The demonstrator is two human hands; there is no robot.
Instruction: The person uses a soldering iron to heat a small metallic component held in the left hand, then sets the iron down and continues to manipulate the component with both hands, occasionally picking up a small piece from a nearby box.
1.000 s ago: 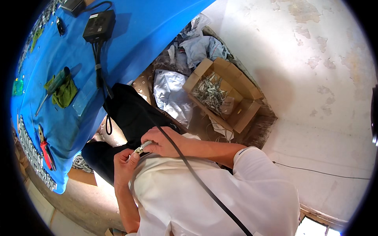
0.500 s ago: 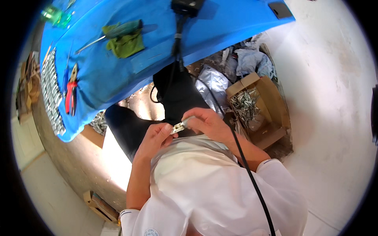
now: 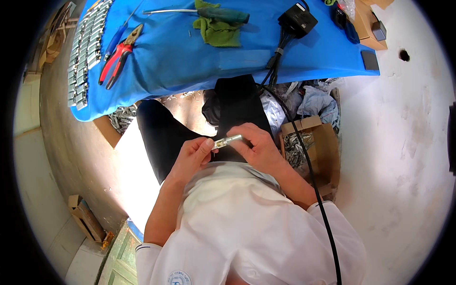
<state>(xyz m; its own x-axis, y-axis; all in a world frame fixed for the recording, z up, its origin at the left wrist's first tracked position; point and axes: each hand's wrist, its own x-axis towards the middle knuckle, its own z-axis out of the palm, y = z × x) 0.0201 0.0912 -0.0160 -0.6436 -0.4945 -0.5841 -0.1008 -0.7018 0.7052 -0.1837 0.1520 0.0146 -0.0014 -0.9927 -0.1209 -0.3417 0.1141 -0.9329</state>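
Observation:
Above my lap, a small silvery metal fitting (image 3: 226, 142) with an open slot and a brassy bit inside is held between both hands. My left hand (image 3: 191, 156) pinches its left end between thumb and fingers. The fingers of my right hand (image 3: 259, 147) are closed at its other end, a smooth silver length that runs in beside the thumb. How the right fingertips grip the far side is partly hidden. Rows of similar silvery metal fittings (image 3: 88, 52) lie on the far left of the blue-covered table (image 3: 166, 61).
Red-handled pliers (image 3: 116, 61), a blue screwdriver (image 3: 115, 42) and a large screwdriver (image 3: 223, 14) on a green cloth (image 3: 216, 35) lie on the table. A black cable (image 3: 311, 175) passes over my right arm. An open cardboard box (image 3: 327, 152) of metal pieces stands at right.
The view has turned, so the table sits differently and more of its right side shows. My hands keep hold of the fitting, and more of its smooth right end is uncovered.

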